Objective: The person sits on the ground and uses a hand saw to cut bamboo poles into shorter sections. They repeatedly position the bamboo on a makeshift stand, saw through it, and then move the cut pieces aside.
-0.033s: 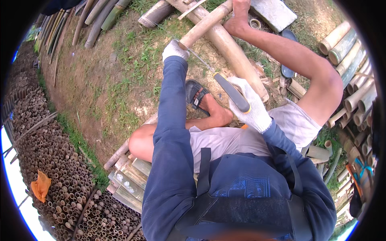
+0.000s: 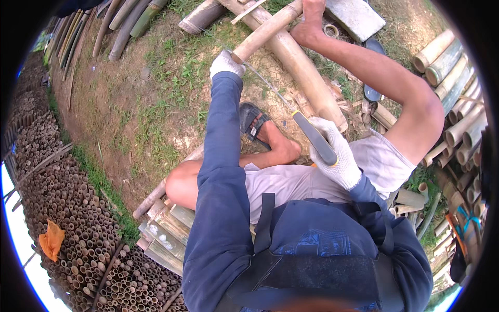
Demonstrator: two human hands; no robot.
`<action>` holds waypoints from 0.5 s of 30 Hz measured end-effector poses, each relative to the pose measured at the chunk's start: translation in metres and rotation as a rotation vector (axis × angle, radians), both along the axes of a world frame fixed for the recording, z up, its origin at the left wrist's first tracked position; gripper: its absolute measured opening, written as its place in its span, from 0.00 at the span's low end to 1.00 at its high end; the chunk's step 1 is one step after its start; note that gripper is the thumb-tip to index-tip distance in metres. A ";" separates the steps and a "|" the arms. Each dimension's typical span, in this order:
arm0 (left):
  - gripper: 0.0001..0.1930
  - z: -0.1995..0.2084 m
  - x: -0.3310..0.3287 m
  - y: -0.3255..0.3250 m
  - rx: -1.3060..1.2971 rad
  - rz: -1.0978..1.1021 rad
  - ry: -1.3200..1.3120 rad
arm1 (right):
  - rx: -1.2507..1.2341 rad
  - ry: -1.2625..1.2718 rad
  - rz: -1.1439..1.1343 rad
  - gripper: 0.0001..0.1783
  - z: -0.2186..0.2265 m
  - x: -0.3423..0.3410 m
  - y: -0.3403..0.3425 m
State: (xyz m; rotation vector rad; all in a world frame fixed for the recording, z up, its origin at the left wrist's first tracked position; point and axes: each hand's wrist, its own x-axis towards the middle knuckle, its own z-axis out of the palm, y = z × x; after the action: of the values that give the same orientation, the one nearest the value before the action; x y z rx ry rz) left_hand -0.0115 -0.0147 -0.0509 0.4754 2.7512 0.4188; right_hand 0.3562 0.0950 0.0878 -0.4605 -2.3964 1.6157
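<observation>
My left hand (image 2: 226, 63), in a white knitted glove, is closed around the near end of a pale bamboo pole (image 2: 267, 31). This pole slants up to the right and crosses over a thicker bamboo pole (image 2: 306, 73). In my gloved right hand (image 2: 340, 156) is the grey handle with yellow edging of a hand saw (image 2: 315, 138). Its thin blade runs up to the left, and the far end meets the bamboo close beside my left hand. My bare right foot (image 2: 307, 34) presses on the upper part of the pale pole.
A concrete block (image 2: 358, 20) lies by my foot, near a loose slipper (image 2: 372, 92). Cut bamboo is stacked at right (image 2: 456, 78). Below left stands a mass of upright bamboo pieces (image 2: 78, 218) with an orange cloth (image 2: 52, 240) on top. I sit on bamboo lengths (image 2: 166, 234).
My right hand has drawn the saw back, down and to the right, so more blade shows between handle and bamboo. The left hand and the pole have hardly moved.
</observation>
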 end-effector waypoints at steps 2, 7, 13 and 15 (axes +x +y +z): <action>0.24 0.002 0.005 -0.001 -0.044 -0.048 0.064 | 0.060 -0.121 0.006 0.30 0.036 0.062 -0.002; 0.21 0.009 0.005 0.003 -0.041 0.008 0.019 | 0.079 -0.092 -0.026 0.32 0.020 0.018 -0.008; 0.24 0.010 -0.003 0.006 -0.032 0.032 -0.006 | 0.006 0.136 0.022 0.30 -0.059 -0.108 0.003; 0.25 0.008 -0.002 0.006 -0.039 0.018 -0.023 | 0.022 0.083 0.037 0.30 -0.047 -0.077 0.002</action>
State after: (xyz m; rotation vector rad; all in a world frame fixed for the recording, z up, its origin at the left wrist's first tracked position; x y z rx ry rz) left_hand -0.0131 -0.0091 -0.0424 0.4338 2.7383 0.3718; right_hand 0.2794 0.0966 0.0406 -0.3404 -2.3720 1.5890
